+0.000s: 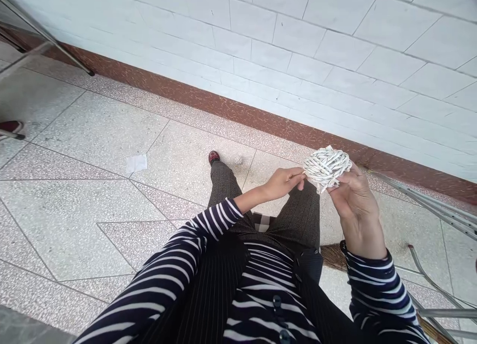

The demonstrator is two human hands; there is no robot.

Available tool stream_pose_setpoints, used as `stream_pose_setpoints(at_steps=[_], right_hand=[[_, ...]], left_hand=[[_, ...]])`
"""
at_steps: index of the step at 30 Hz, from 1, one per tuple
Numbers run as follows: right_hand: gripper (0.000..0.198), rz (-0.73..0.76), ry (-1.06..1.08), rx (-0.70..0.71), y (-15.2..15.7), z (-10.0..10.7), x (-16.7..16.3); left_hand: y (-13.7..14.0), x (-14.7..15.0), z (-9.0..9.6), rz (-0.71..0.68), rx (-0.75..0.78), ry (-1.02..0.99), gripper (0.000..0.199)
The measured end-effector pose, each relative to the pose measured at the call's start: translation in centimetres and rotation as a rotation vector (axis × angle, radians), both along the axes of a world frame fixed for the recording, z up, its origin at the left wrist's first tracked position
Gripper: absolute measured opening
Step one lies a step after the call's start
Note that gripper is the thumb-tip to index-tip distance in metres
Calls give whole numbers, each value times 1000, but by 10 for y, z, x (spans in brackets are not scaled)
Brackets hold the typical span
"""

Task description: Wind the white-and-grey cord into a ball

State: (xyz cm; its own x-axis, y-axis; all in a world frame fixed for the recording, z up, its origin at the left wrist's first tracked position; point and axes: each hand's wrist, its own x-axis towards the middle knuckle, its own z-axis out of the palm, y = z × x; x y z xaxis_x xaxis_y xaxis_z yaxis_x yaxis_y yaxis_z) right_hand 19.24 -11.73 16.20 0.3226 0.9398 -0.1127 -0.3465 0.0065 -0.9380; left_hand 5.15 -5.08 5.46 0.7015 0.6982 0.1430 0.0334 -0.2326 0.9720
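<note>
A ball woven from whitish strips (328, 168) is held up in front of my legs, with a few short strip ends sticking out of it. My right hand (358, 205) grips it from the right and below, fingers bent around its edge. At the ball's left edge, my left hand (285, 181) is closed in a pinch; whether it has one strip end or the weave itself between the fingertips is too small to tell. On the floor by my shoe lies a much smaller whitish ball (238, 159).
A tiled wall (283, 51) with a reddish-brown skirting runs ahead of me. A pale sheet (136, 163) lies on the speckled floor. Metal furniture legs (55, 38) stand at left; metal tubing (421, 192) and a broom-like bundle of bristles (333, 257) are at right.
</note>
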Motion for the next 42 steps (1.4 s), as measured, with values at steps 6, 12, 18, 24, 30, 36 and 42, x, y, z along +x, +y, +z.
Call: stream_pose_setpoints(at_steps=[6,12,18,24,30,36,42], right_hand=[[34,-137,20,-56,-3,-9,29],[29,-82,90,-54,-20,8,21],[22,-147,42,-16,-61,32,9],[40,-40,38,-16,-57,25,3],[51,-37,-125,-32,-25,0,2],[53,-232,-259,26,-7,-21,22],[57,-337,-498,81,19,-69,41]], left_hand=[[-4,-42,-58,-74,100,342,28],[28,-68,-91,63,275,607,25],[66,-74,-97,100,201,821,29],[49,-41,-53,121,167,523,49],[-25,-9,-1,-40,-33,-73,34],[-53,-41,-42,-48,-169,238,33],[-56,-76,-34,-150,-129,349,31]])
